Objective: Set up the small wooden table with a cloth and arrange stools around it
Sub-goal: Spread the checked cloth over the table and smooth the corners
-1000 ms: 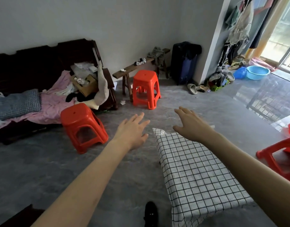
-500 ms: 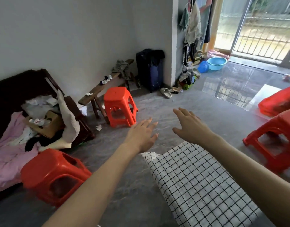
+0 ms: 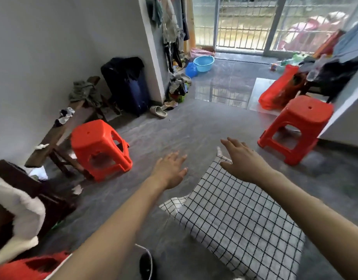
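A white cloth with a black grid (image 3: 234, 217) covers the small table low in the middle right; the table itself is hidden under it. My left hand (image 3: 170, 170) reaches forward over the floor, left of the cloth, fingers straight and empty. My right hand (image 3: 242, 158) hovers over the cloth's far corner, fingers spread, holding nothing. One red plastic stool (image 3: 99, 148) stands at the left beside a wooden bench. A second red stool (image 3: 297, 128) stands at the right. Part of a third red stool (image 3: 28, 267) shows at the bottom left edge.
A wooden bench (image 3: 59, 136) with rags lines the left wall, a dark suitcase (image 3: 127, 85) behind it. Shoes and clutter lie by the wall corner, a blue basin (image 3: 203, 63) near the balcony door. A red bag (image 3: 277, 89) sits far right. Dark sofa edge at left.
The view has swung to the right: the sofa and the near stool slid out to the left, and the right stool and balcony door came into view. Both hands stay stretched out and empty.
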`<state>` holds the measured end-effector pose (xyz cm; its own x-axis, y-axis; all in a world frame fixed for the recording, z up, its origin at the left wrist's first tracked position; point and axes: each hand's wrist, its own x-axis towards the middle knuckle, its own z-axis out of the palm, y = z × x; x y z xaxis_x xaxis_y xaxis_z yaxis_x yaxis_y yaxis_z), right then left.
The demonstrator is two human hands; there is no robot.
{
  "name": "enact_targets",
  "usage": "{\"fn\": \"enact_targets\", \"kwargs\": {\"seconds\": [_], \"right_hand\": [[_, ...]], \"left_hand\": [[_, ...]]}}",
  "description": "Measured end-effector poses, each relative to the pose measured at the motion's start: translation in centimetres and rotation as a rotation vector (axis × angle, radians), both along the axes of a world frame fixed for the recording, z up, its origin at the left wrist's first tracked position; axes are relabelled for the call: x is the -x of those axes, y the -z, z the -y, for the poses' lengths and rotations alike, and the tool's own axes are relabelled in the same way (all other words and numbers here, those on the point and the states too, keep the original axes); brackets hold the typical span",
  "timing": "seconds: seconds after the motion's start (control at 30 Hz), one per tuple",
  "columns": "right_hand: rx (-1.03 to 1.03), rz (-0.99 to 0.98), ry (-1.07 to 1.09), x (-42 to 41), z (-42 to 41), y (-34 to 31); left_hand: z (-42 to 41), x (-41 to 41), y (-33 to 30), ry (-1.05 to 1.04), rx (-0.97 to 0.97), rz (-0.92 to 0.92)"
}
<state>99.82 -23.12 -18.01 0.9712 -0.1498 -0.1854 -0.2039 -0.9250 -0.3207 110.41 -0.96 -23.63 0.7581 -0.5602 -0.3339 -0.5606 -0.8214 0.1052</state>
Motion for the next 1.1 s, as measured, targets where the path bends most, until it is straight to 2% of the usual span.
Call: {"fn": "enact_targets", "kwargs": {"seconds": [0.2, 0.37, 0.53, 0.63, 0.8, 0.97, 1.1], "right_hand": [[-0.060, -0.034, 0.362, 1.0, -3.8, 4.3], [-0.092, -0.062, 0.627, 4.3, -7.6, 8.2], [-0.087, -0.104, 0.775, 7.3, -8.5, 12.9], [-0.079, -0.118, 0.784, 6.8, -8.1, 17.0], [-0.106, -0.181, 0.714, 4.2, -8.3, 26.3], [-0.136, -0.298, 0.611, 2.8, -10.3, 35.9], [-0.168, -0.376, 0.569, 2.6, -11.7, 41.8]], "left_hand": [[-1.3, -5.2, 3.5, 0.074, 0.059, -0.268], [-2.1, -8.0, 9.3, 0.250, -0.006, -0.341], [-2.7, -9.3, 17.0, 0.265, -0.141, -0.508], [-3.5, -9.8, 23.0, 0.193, -0.179, -0.583], [-5.3, -9.1, 32.4, 0.209, -0.239, -0.583], [-6.6, -7.7, 40.1, 0.261, -0.267, -0.526], [-6.6, -6.2, 44.0, 0.296, -0.268, -0.388]]}}
